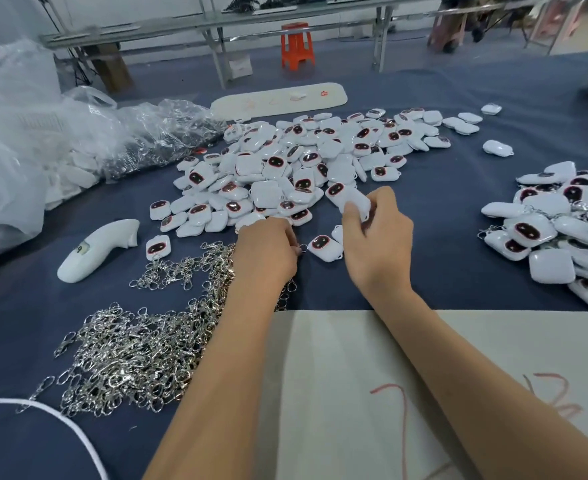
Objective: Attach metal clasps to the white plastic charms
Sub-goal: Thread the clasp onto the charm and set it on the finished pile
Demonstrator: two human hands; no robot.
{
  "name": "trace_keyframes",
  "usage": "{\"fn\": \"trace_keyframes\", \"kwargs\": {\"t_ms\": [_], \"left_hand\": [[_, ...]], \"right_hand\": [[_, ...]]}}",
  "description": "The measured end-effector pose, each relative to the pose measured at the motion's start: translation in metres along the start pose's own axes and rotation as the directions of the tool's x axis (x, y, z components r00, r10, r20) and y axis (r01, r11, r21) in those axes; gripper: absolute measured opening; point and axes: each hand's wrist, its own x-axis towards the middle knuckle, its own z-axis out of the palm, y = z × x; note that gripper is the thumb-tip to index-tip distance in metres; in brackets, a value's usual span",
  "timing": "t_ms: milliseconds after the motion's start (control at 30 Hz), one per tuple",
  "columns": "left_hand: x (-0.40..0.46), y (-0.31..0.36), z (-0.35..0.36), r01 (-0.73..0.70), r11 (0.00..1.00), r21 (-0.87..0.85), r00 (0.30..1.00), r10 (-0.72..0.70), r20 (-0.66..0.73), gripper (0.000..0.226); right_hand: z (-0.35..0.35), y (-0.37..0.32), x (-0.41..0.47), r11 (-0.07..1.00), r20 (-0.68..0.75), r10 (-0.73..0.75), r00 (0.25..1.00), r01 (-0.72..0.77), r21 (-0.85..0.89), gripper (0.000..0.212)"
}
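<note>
1. Holding a white charm (349,199) between curled fingers, the right hand (377,237) lifts it at the near edge of the big heap of charms (285,168) in the middle of the table (458,265).
2. The left hand (266,254) is curled closed around something small; a metal ring (303,247) shows at its fingertips, probably part of a clasp, but the hand hides the rest.
3. One more charm (324,247) lies flat on the blue cloth between the two hands, just beside the ring.
4. The loose clasps (140,348) make a shiny pile toward the near left corner of the table, partly under the left forearm.
5. A second pile of charms (555,230) lies at the right edge; some there seem to have clasps already, so I judge it is the finished stock.
6. I think the step in hand is to bring one clasp and one charm together.
7. The next move asks for turning the held charm so that its small loop faces the clasp, then opening the ring and passing it through; the loop is small, so careful alignment is needed.
8. A white handle-shaped tool (95,251) rests near the left edge, and plastic bags (60,140) lie at the far left.
</note>
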Motion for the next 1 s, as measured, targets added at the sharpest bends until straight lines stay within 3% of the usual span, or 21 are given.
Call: {"fn": "trace_keyframes", "kwargs": {"t_ms": [100,167,233,300,367,467,567,600,667,767,1000], "left_hand": [[-0.001,0.005,0.003,-0.027,0.993,0.114,0.996,0.036,-0.076,0.013],[-0.002,0.007,0.004,-0.015,0.997,0.07,0.987,0.026,-0.157,0.013],[-0.003,0.013,0.004,-0.004,0.992,-0.13,0.964,-0.031,-0.265,0.007],[-0.007,0.024,0.004,0.0,0.916,-0.401,0.941,-0.136,-0.309,0.004],[-0.011,0.037,0.008,-0.033,0.801,-0.598,0.945,-0.169,-0.279,0.01],[-0.015,0.058,0.022,-0.049,0.678,-0.734,0.981,-0.107,-0.165,0.014],[-0.021,0.072,0.039,-0.06,0.557,-0.828,0.998,0.018,-0.061,0.014],[-0.023,0.075,0.044,-0.069,0.521,-0.851,0.997,0.059,-0.045,0.013],[-0.026,0.077,0.051,-0.088,0.504,-0.859,0.993,0.116,-0.034,0.01],[-0.029,0.077,0.057,-0.117,0.517,-0.848,0.989,0.14,-0.052,0.014],[-0.028,0.072,0.057,-0.179,0.545,-0.819,0.972,0.226,-0.062,0.022]], "right_hand": [[-0.002,-0.001,-0.006,0.994,0.132,0.094,0.987,-0.087,-0.061,0.033],[-0.001,-0.001,-0.007,0.982,0.222,0.188,0.957,-0.191,-0.01,0.031],[-0.002,0.001,-0.003,0.961,0.238,0.234,0.943,-0.261,0.09,0.028],[-0.007,0.002,0.001,0.965,0.238,0.214,0.947,-0.243,0.1,0.024],[-0.015,0.003,0.003,0.966,0.193,0.2,0.96,-0.227,0.128,0.026],[-0.031,0.008,0.004,0.952,0.097,0.218,0.971,-0.233,0.196,0.033],[-0.051,0.016,0.011,0.963,0.159,0.171,0.972,-0.199,0.181,0.018],[-0.059,0.02,0.014,0.972,0.196,0.149,0.969,-0.18,0.149,0.007],[-0.072,0.029,0.018,0.992,0.299,0.087,0.95,-0.111,0.063,0.019],[-0.084,0.039,0.016,0.999,0.388,0.018,0.921,-0.028,0.019,0.015],[-0.088,0.051,0.014,0.987,0.255,0.03,0.966,-0.069,0.144,0.022]]}}
